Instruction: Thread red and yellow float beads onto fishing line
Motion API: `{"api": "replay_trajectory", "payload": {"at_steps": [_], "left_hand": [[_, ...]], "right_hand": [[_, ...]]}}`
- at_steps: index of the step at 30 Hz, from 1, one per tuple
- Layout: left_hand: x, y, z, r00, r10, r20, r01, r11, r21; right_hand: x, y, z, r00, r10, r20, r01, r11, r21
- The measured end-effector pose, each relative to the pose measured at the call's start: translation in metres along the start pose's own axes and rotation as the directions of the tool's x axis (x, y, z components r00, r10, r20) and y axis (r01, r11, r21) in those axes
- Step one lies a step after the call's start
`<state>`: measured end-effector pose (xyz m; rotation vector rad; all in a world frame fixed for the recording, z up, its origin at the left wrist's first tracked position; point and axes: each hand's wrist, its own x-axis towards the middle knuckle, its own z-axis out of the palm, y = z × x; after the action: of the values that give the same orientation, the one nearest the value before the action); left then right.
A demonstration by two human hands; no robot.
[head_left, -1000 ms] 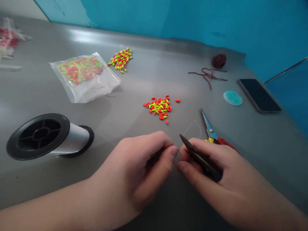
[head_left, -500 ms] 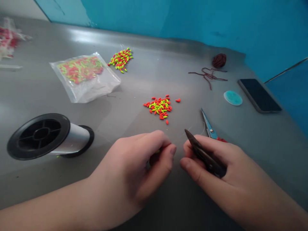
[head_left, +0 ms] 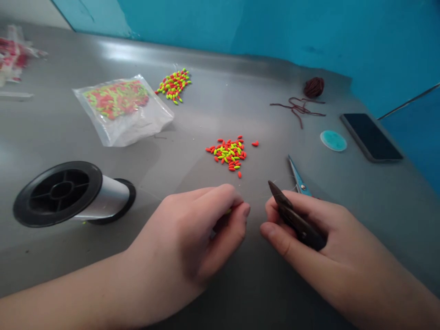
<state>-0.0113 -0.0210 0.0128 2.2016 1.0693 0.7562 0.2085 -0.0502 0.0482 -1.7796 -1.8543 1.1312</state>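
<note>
My left hand (head_left: 192, 238) is closed in a pinch, thumb against forefinger. A thin clear fishing line runs from the spool (head_left: 113, 197) to this hand, and a bit of yellow-green bead (head_left: 228, 211) shows between its curled fingers; the rest is hidden. Dark pointed snips (head_left: 299, 220) rest in my right hand (head_left: 330, 247), their tip pointing up and left past the fingers. The two hands are slightly apart. Just beyond them lies a pile of red and yellow-green oval beads (head_left: 228, 153). Scissors (head_left: 299, 178) lie behind my right hand, which covers their handles.
A clear bag of beads (head_left: 117, 98) lies at the left, with a second bead pile (head_left: 173, 85) beside it. At the right are a brown yarn ball (head_left: 313, 87), cut yarn pieces (head_left: 299, 107), a turquoise disc (head_left: 333, 140) and a phone (head_left: 371, 136). A blue wall (head_left: 223, 27) stands behind.
My right hand with the snips has shifted slightly right, so the gap between my hands is a little wider. My left hand keeps its pinch almost in place.
</note>
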Motion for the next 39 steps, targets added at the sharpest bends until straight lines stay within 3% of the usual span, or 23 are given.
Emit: {"api": "replay_trajectory", "payload": {"at_steps": [21, 31, 39], "left_hand": [[0.001, 0.001, -0.003, 0.999, 0.012, -0.031, -0.009, 0.997, 0.074], [0.000, 0.001, -0.004, 1.000, -0.002, -0.029, 0.003, 0.999, 0.054], [0.001, 0.003, -0.005, 0.999, -0.021, -0.048, 0.023, 0.998, 0.051]], "right_hand": [[0.001, 0.000, -0.002, 1.000, 0.014, -0.019, -0.014, 0.999, 0.029], [0.011, -0.008, 0.007, 0.990, -0.013, -0.137, 0.012, 1.000, -0.006], [0.005, -0.001, -0.001, 0.999, 0.019, -0.039, -0.017, 0.999, 0.049]]}}
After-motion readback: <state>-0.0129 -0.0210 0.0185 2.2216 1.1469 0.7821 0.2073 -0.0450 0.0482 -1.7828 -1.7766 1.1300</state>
